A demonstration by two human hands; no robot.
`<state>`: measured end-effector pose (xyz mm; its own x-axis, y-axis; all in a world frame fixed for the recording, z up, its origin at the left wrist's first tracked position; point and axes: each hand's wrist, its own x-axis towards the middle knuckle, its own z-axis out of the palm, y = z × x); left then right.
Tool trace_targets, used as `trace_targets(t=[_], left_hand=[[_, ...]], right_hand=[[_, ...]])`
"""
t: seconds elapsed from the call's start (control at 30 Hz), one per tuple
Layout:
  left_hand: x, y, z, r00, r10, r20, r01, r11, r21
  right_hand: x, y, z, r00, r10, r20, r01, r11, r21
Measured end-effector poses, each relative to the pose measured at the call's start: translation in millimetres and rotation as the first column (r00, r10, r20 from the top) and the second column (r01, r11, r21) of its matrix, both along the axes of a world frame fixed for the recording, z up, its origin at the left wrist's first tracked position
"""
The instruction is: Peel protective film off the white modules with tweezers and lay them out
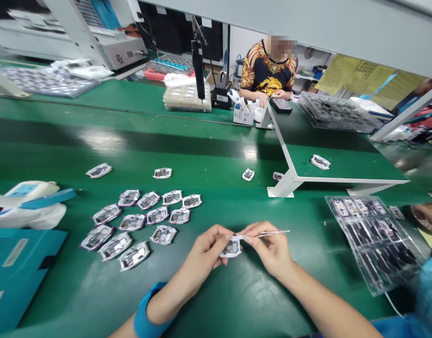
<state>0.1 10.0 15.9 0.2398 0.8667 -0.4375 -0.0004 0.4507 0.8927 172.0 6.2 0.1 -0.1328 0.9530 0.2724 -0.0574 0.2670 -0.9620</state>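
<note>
My left hand (208, 249) pinches a small electronic module in a white and purple frame (231, 247) by its edge, low over the green workbench (216, 300). My right hand (270, 249) meets it from the other side, its fingertips at the module's upper right corner. Those fingers hold a thin white stick (272, 233), probably a swab or pick, whose tip is hidden by my fingers. Left of my hands lies a loose cluster of similar framed modules (141, 220).
A clear plastic tray of dark components (374, 239) lies to my right. Blue-green equipment (18, 267) sits at the left. A white bench support (286, 183) stands ahead, beyond scattered modules. Across the bench, a co-worker's hands (268, 96) work near a hanging electric screwdriver (198, 70) and stacked trays (186, 96).
</note>
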Motion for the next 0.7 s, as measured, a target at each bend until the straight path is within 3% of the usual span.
trace_targets(t=[0.2,0.47,0.7], left_hand=[[-2.2,-1.0,-1.7,0.999,0.015,0.050,-0.015,1.000,-0.001],[-2.2,1.6,-3.4,0.997,-0.020,0.069,0.014,0.997,0.078],[-2.2,-0.8,-3.9,0.996,0.009,0.084,-0.014,0.998,0.060]], right_hand=[[-1.3,-1.3,1.2,0.989,-0.031,0.142,0.004,0.983,0.186],[-4.0,-1.2,-5.4,0.997,-0.071,-0.020,0.072,0.995,0.076],[-4.5,-2.2,-3.5,0.997,-0.059,0.052,0.049,0.984,0.171]])
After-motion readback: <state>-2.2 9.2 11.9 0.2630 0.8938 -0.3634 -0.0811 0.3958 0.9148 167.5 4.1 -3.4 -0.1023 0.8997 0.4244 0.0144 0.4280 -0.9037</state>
